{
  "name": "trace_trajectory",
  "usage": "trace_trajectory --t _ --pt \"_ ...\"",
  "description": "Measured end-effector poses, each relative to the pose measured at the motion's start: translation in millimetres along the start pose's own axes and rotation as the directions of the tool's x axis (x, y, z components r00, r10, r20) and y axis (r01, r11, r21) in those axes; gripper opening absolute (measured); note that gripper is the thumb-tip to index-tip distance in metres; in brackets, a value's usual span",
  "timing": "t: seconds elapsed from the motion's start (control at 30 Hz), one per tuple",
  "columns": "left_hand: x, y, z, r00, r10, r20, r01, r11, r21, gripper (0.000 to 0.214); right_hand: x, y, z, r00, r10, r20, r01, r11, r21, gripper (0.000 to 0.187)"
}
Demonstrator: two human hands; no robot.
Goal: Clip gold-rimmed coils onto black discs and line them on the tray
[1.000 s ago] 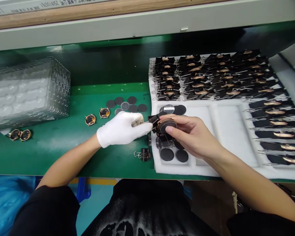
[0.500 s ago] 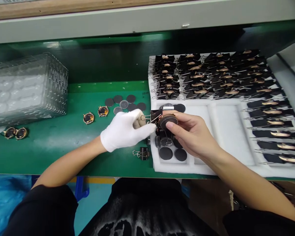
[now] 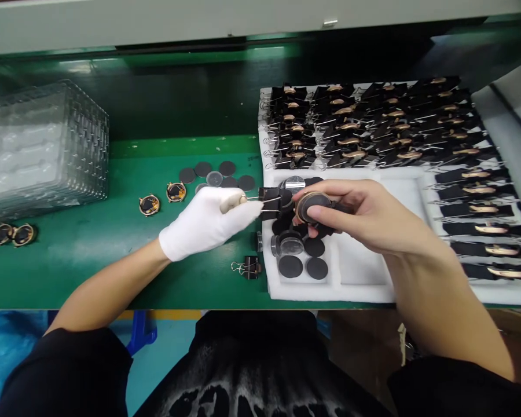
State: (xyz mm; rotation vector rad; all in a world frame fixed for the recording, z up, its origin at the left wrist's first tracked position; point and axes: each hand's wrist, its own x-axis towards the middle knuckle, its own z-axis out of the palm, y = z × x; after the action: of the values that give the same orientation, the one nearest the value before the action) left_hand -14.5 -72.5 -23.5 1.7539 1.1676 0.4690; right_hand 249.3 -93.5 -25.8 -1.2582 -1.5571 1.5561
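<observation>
My left hand, in a white glove, pinches the wire handles of a black binder clip. My bare right hand holds a round gold-rimmed part with a dark disc on it, just right of the clip. Both hands hover over the left pocket of a white foam tray. Below them in that pocket lie loose dark discs and a clear round cap.
Rows of clipped gold parts fill the tray's back and right side. On the green bench lie a spare binder clip, dark discs, two gold-rimmed parts, two more and stacked clear blister trays.
My right hand has carried the round part a little to the right, away from the clip. My left hand still pinches the clip. The view has tilted slightly downward.
</observation>
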Motion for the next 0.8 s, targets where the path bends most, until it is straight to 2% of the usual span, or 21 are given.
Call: trace_trajectory --t 0.2,0.5,0.8 --pt "-17 12 6.4 0.987 -0.094 0.131 0.102 0.993 -0.059 0.048 3 -3 -4 0.985 0.012 0.174 -0.007 1.0 -0.028 0.015" --pt "-24 18 16.6 0.978 -0.115 0.172 0.123 0.992 -0.041 0.048 1 -6 -10 0.949 0.012 0.315 0.007 0.998 -0.058 0.013" --pt "-30 18 23.5 0.976 -0.101 0.195 0.105 0.994 -0.009 0.048 -1 -1 -12 0.93 -0.02 0.368 0.076 0.988 -0.136 0.014"
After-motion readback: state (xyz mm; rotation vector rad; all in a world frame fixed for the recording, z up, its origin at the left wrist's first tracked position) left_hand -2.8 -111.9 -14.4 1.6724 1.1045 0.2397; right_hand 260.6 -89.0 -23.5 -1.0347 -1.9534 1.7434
